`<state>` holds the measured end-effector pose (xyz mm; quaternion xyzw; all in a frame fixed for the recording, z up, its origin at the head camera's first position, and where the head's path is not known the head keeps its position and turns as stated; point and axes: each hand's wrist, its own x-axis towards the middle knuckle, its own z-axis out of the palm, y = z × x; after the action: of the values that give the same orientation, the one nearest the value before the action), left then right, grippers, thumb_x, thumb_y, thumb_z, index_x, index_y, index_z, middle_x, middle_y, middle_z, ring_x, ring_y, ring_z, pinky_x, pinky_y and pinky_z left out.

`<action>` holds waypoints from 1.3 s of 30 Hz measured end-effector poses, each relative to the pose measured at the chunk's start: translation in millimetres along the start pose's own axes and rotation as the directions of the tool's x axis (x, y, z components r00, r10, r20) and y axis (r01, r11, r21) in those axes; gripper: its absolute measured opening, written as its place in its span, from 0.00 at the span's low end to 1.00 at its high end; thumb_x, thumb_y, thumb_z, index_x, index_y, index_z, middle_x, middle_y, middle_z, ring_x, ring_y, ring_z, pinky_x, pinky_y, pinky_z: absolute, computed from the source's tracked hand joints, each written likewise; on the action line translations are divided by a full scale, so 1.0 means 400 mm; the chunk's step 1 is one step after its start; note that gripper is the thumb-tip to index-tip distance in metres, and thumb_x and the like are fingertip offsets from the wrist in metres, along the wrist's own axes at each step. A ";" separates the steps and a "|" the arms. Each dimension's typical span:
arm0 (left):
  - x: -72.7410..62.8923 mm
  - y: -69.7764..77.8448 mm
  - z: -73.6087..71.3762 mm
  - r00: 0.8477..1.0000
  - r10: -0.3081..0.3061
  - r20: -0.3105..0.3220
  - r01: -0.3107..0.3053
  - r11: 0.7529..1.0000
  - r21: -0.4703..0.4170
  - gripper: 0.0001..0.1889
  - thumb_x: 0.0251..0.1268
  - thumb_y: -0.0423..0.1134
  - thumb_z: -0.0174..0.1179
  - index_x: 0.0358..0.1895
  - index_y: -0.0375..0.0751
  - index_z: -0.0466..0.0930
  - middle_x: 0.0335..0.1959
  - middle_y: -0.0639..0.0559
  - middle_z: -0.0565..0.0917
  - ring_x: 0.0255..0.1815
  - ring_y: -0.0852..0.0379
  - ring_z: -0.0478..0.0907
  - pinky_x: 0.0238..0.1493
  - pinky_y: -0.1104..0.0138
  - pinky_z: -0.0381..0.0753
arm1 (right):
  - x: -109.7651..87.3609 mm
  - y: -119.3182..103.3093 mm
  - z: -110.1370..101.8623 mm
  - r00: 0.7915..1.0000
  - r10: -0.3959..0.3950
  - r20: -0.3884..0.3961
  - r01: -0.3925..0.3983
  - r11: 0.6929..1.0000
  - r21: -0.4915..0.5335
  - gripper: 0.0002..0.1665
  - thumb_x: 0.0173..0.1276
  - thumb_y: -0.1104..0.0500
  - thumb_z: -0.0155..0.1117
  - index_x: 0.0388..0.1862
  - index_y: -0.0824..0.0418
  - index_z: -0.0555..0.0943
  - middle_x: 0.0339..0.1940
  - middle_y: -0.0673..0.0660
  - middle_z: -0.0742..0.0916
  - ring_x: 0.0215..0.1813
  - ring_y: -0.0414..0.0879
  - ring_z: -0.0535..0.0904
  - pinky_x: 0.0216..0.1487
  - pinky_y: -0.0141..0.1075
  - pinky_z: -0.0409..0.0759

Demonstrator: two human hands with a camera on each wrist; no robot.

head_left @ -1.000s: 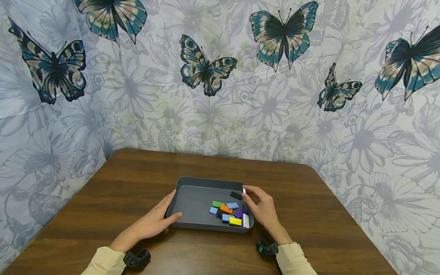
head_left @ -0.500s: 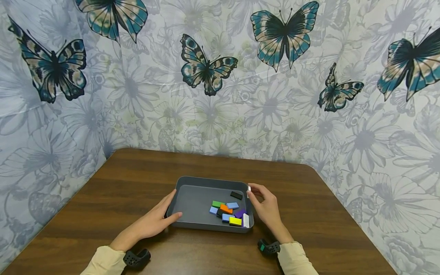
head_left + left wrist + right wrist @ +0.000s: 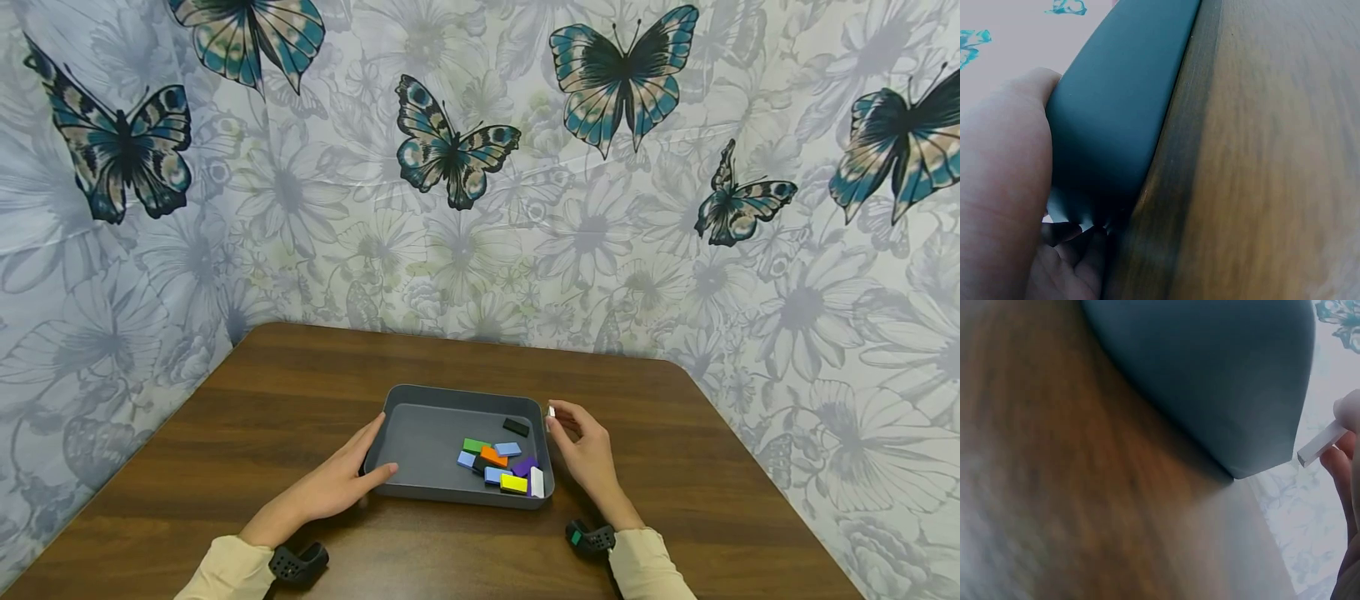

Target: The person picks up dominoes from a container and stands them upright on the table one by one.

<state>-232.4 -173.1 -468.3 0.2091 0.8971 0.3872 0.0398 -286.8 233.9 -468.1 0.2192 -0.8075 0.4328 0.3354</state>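
Note:
In the head view a dark grey rectangular tray (image 3: 420, 437) lies on the table. My left hand (image 3: 330, 487) holds its left end, the thumb over the near rim and the fingers along the left wall. My right hand (image 3: 591, 458) pinches a small white block (image 3: 551, 412) between thumb and fingertips, just outside the tray's right rim. The right wrist view shows this white block (image 3: 1322, 445) as a thin bar jutting from the fingertips, off the tray's corner. Several coloured blocks lie in the tray's right half, among them a yellow block (image 3: 513, 483) and an orange block (image 3: 493, 456).
Apart from the cluster, a black block (image 3: 515, 427) lies toward the tray's back right. Another white block (image 3: 536, 482) sits at the near right corner. The brown wooden table (image 3: 315, 375) extends around the tray, and a butterfly-patterned wall covering (image 3: 480, 267) hangs behind it.
My right hand has moved right with the white block, from the tray's right rim to just outside it. My left hand, the tray and the other blocks have stayed in place.

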 end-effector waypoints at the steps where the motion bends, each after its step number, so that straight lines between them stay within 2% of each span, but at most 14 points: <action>1: 0.000 0.000 0.000 1.000 0.001 -0.001 -0.001 1.000 0.002 0.49 0.78 0.63 0.53 0.85 0.42 0.36 0.85 0.36 0.43 0.84 0.33 0.46 0.74 0.35 0.57 | 0.000 0.002 -0.001 1.000 0.012 0.006 -0.012 1.000 0.006 0.17 0.65 0.71 0.73 0.53 0.69 0.85 0.46 0.61 0.91 0.45 0.53 0.89 0.51 0.23 0.81; 8: 0.001 -0.001 -0.001 1.000 0.003 -0.007 -0.003 1.000 0.000 0.48 0.78 0.60 0.54 0.85 0.41 0.37 0.85 0.35 0.43 0.84 0.33 0.47 0.74 0.35 0.58 | -0.001 0.008 -0.005 0.996 0.084 0.034 -0.083 0.996 -0.005 0.17 0.67 0.69 0.72 0.54 0.69 0.85 0.47 0.59 0.91 0.47 0.50 0.89 0.51 0.24 0.82; 16: 0.002 -0.006 0.000 1.000 0.012 -0.004 -0.012 1.000 -0.003 0.48 0.78 0.61 0.53 0.85 0.41 0.36 0.85 0.36 0.43 0.84 0.32 0.45 0.74 0.34 0.56 | -0.006 0.018 -0.006 0.988 0.145 0.046 -0.144 0.989 -0.025 0.16 0.68 0.68 0.72 0.54 0.67 0.86 0.47 0.60 0.91 0.47 0.51 0.90 0.50 0.22 0.81; 19: 0.004 -0.007 -0.001 1.000 0.009 -0.001 -0.009 1.000 -0.003 0.49 0.78 0.62 0.53 0.85 0.42 0.36 0.85 0.36 0.43 0.84 0.33 0.45 0.74 0.34 0.56 | -0.006 0.021 -0.005 0.987 0.154 0.049 -0.152 0.988 -0.038 0.16 0.67 0.68 0.73 0.53 0.67 0.86 0.46 0.61 0.91 0.46 0.53 0.90 0.49 0.25 0.83; 27: 0.005 -0.009 -0.002 1.000 0.004 0.006 -0.004 1.000 -0.016 0.50 0.77 0.63 0.54 0.85 0.42 0.35 0.85 0.37 0.42 0.84 0.33 0.44 0.75 0.34 0.55 | -0.008 0.026 -0.003 0.976 0.199 0.086 -0.191 0.978 -0.089 0.15 0.67 0.67 0.73 0.53 0.68 0.86 0.45 0.62 0.91 0.45 0.55 0.90 0.49 0.44 0.87; 33: 0.005 -0.009 -0.003 1.000 0.005 0.002 -0.005 1.000 -0.005 0.50 0.77 0.63 0.54 0.85 0.42 0.35 0.85 0.37 0.42 0.84 0.33 0.45 0.75 0.34 0.56 | -0.013 0.031 -0.004 0.964 0.242 0.112 -0.225 0.963 -0.151 0.15 0.67 0.67 0.73 0.52 0.65 0.86 0.45 0.60 0.91 0.44 0.52 0.90 0.49 0.43 0.87; 39: 0.004 -0.006 -0.005 1.000 0.005 0.000 -0.005 1.000 -0.005 0.49 0.78 0.62 0.54 0.85 0.42 0.36 0.85 0.36 0.43 0.84 0.33 0.45 0.75 0.34 0.56 | -0.013 0.031 -0.004 0.953 0.276 0.122 -0.255 0.953 -0.160 0.15 0.68 0.67 0.73 0.52 0.65 0.85 0.46 0.60 0.91 0.46 0.52 0.89 0.50 0.41 0.87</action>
<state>-235.0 -175.3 -468.3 0.2114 0.8956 0.3894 0.0395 -290.6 242.2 -478.1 0.1143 -0.8806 0.3983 0.2300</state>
